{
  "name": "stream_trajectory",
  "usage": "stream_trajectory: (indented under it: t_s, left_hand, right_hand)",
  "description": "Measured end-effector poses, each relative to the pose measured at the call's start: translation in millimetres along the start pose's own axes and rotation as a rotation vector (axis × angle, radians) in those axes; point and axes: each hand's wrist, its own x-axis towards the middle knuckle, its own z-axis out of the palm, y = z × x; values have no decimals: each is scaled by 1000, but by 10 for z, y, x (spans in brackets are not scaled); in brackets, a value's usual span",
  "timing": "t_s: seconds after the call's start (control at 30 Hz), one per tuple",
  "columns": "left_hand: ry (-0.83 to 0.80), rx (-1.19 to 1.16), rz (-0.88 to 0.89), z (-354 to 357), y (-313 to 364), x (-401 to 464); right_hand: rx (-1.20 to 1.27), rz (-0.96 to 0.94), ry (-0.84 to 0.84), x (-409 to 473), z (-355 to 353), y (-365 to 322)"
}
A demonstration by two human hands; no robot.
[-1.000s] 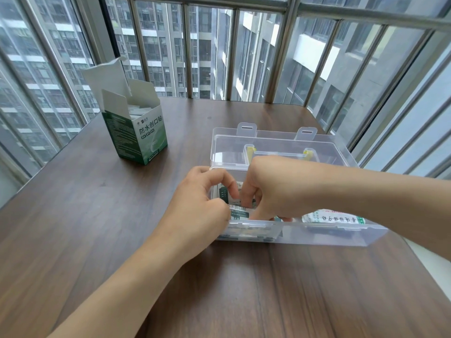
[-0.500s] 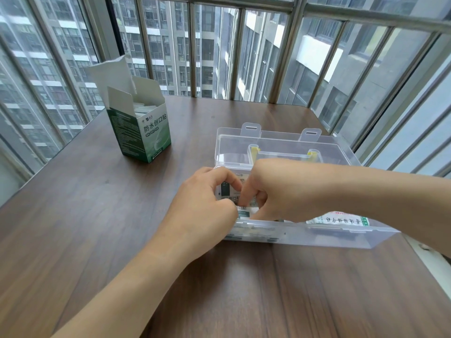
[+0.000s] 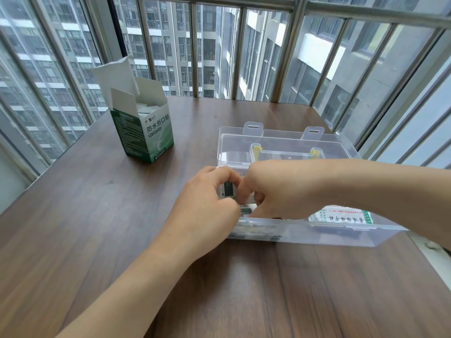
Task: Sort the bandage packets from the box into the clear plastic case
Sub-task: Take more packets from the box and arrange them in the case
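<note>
A clear plastic case (image 3: 329, 236) lies open on the wooden table, its lid (image 3: 280, 142) folded back behind it. Both my hands are over the case's left end. My left hand (image 3: 210, 206) and my right hand (image 3: 275, 189) together pinch a stack of white-and-green bandage packets (image 3: 229, 191) held upright inside the case. More packets lie under my hands, partly hidden. The green-and-white bandage box (image 3: 148, 135) stands open at the far left, with packets showing in its top.
A white medicine pack (image 3: 341, 217) with printed text lies in the right part of the case. The table's right edge (image 3: 424, 254) is close to the case. A metal railing and windows run behind the table.
Both hands have stayed at the left end of the case on the packets. The view has shifted slightly; the packets stand a little more upright between my fingers.
</note>
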Motion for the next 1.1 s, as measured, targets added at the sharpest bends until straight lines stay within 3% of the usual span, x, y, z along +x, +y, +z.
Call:
stream_trajectory:
  t_s: [0.33, 0.57, 0.77, 0.93, 1.03, 1.1]
  left_hand:
    - [1, -11, -25, -6, 8, 3]
    - [6, -11, -22, 5, -1, 3]
    - [-5, 6, -13, -4, -2, 8]
    - [-3, 13, -19, -11, 17, -3]
    - [4, 27, -20, -15, 17, -5]
    - [-12, 15, -26, -13, 20, -6]
  right_hand:
    - [-2, 0, -13, -53, -74, 29]
    - [-134, -67, 20, 18, 59, 39]
    - [30, 28, -86, 90, 26, -2]
    - [256, 30, 16, -225, -220, 114]
    - [179, 106, 103, -394, -290, 187]
    - [145, 155, 70, -415, -228, 210]
